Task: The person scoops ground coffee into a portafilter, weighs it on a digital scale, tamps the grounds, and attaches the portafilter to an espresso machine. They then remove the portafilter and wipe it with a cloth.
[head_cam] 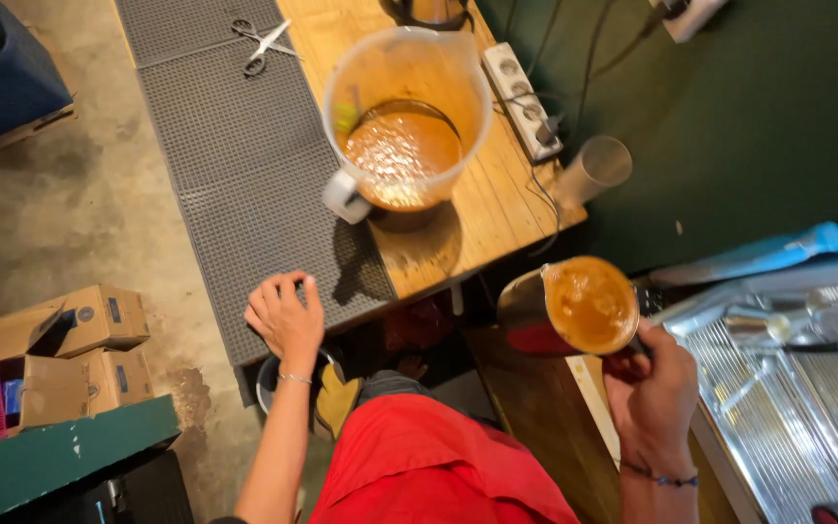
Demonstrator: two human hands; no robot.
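Note:
My right hand (654,398) grips the handle of a metal jug (574,309) filled with frothy orange-brown liquid, held off the right end of the wooden table (497,199). My left hand (286,315) rests with curled fingers on the near edge of a grey rubber mat (244,165). A large clear plastic pitcher (405,121) with a white handle stands on the table, partly filled with the same orange liquid. I wear a red top, and each wrist carries a thin bracelet.
Scissors (264,44) lie at the mat's far end. A white power strip (523,100) with cables and a clear cup (594,170) sit at the table's right edge. A metal counter with utensils (788,340) is at right. Cardboard boxes (70,340) stand on the floor at left.

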